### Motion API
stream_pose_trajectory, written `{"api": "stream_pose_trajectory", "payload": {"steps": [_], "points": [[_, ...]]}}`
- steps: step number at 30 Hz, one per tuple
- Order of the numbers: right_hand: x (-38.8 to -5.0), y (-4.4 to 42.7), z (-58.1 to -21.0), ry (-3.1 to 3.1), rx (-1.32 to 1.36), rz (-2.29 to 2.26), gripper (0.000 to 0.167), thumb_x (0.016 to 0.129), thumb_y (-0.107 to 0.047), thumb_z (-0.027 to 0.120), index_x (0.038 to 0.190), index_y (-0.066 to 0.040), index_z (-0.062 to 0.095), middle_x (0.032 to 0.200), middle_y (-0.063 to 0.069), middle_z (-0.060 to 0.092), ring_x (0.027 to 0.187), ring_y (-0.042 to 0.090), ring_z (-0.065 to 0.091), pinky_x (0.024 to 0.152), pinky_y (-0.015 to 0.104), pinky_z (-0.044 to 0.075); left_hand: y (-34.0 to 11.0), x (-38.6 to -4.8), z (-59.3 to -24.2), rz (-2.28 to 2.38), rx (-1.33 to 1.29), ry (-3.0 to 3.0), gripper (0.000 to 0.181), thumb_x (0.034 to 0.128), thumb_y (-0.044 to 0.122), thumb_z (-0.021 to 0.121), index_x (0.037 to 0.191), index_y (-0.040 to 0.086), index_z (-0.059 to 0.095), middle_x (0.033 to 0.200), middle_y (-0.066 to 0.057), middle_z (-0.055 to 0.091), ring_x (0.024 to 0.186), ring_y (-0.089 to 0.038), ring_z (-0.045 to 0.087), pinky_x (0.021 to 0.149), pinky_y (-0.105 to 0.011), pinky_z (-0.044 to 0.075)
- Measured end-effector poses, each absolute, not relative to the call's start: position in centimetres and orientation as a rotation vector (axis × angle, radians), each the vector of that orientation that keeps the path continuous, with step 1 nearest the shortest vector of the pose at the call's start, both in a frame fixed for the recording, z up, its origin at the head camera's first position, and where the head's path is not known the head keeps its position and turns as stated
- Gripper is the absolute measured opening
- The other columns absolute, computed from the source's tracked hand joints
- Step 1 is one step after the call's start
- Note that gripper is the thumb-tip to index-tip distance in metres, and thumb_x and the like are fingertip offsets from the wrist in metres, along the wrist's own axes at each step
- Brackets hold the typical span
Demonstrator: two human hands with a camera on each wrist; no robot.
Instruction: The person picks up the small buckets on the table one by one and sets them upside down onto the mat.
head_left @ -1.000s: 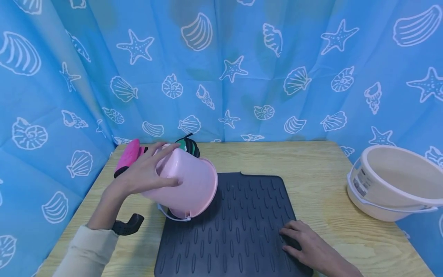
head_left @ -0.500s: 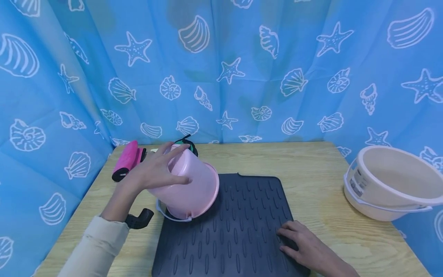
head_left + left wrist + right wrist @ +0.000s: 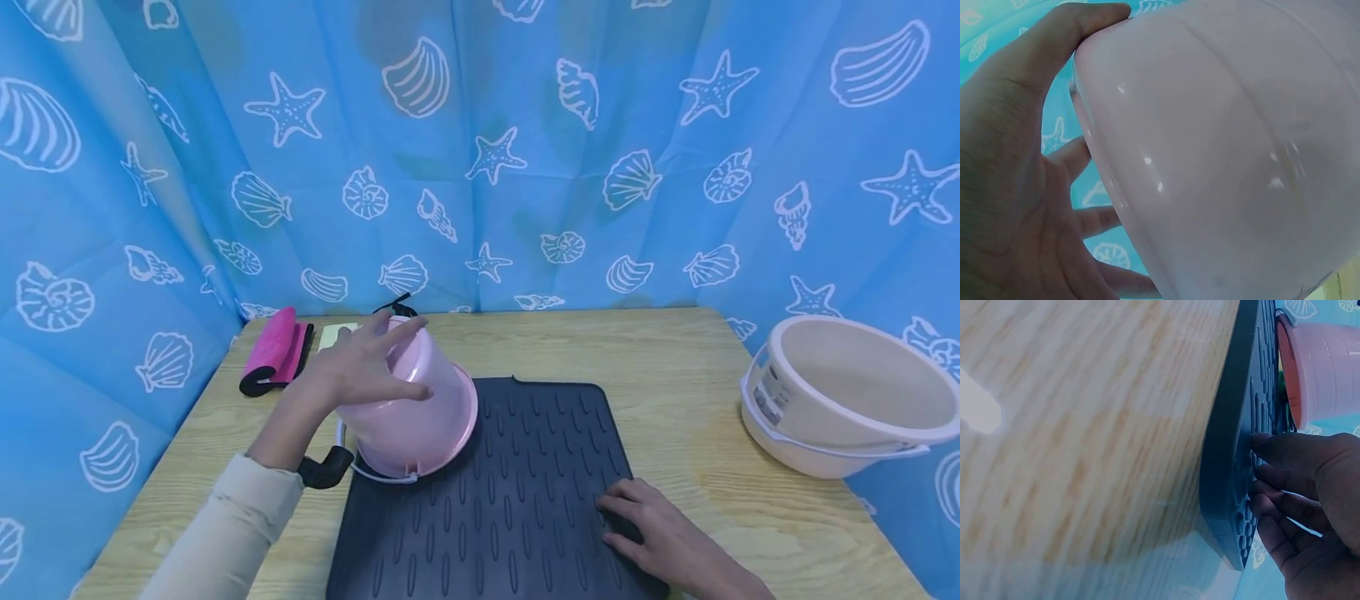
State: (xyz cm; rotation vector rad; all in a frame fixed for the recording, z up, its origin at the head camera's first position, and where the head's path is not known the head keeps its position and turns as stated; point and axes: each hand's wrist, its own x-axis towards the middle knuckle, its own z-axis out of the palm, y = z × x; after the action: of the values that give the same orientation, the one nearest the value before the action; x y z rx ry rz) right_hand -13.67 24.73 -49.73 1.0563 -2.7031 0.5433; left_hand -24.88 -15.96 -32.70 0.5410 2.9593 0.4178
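Observation:
A pink bucket (image 3: 423, 408) is tipped over the left part of a dark ribbed mat (image 3: 525, 500), its mouth facing down and to the right. My left hand (image 3: 367, 362) grips the bucket's base end, thumb on the near side and fingers spread over the far side. In the left wrist view the thumb and fingertips touch the bucket (image 3: 1210, 150). At the mat's right edge my right hand (image 3: 660, 529) rests with its fingertips on the ribs; the right wrist view shows those fingertips (image 3: 1263, 447) touching the mat (image 3: 1225, 444), holding nothing.
A cream bucket (image 3: 855, 392) with a white handle stands at the right of the wooden table (image 3: 660, 350). At the back left lie a folded pink cloth (image 3: 277, 350) with black edging and a pale yellow item (image 3: 335, 335). A black cord (image 3: 397, 307) shows behind the pink bucket.
My left hand and the base end of the pink bucket have swung to the right, standing the bucket a little more upright. The pale yellow item has come into view. My right hand stays on the mat.

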Motion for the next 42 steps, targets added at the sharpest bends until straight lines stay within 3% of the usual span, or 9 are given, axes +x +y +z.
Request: {"api": "stream_pose_trajectory", "payload": {"steps": [16, 32, 42], "points": [[-13.6, 24.8, -50.0, -2.657, 1.07, 0.566, 0.031, 0.078, -0.015, 0.085, 0.106, -0.007, 0.074, 0.104, -0.003, 0.059, 0.09, 0.011, 0.054, 0.072, 0.031, 0.052, -13.9, -25.1, -32.8, 0.292, 0.501, 2.963, 0.1, 0.0735, 0.07, 0.069, 0.158, 0.037, 0.028, 0.163, -0.016, 0.017, 0.133, -0.07, 0.017, 0.091, -0.077, 0.037], [-13.6, 24.8, -50.1, -2.632, 1.075, 0.555, 0.031, 0.078, -0.014, 0.085, 0.105, -0.006, 0.074, 0.103, -0.002, 0.059, 0.09, 0.011, 0.054, 0.072, 0.032, 0.052, -12.6, -25.3, -33.3, 0.205, 0.448, 2.976, 0.099, 0.0722, 0.072, 0.069, 0.157, 0.04, 0.029, 0.163, -0.015, 0.019, 0.136, -0.068, 0.011, 0.091, -0.074, 0.041], [-13.5, 24.7, -50.0, -2.657, 1.062, 0.534, 0.031, 0.079, -0.015, 0.085, 0.106, -0.006, 0.074, 0.104, -0.002, 0.059, 0.091, 0.013, 0.054, 0.073, 0.033, 0.052, -11.9, -25.5, -33.5, 0.121, 0.462, 2.996, 0.098, 0.0733, 0.075, 0.066, 0.158, 0.041, 0.028, 0.162, -0.015, 0.021, 0.131, -0.071, 0.024, 0.088, -0.073, 0.043]]}}
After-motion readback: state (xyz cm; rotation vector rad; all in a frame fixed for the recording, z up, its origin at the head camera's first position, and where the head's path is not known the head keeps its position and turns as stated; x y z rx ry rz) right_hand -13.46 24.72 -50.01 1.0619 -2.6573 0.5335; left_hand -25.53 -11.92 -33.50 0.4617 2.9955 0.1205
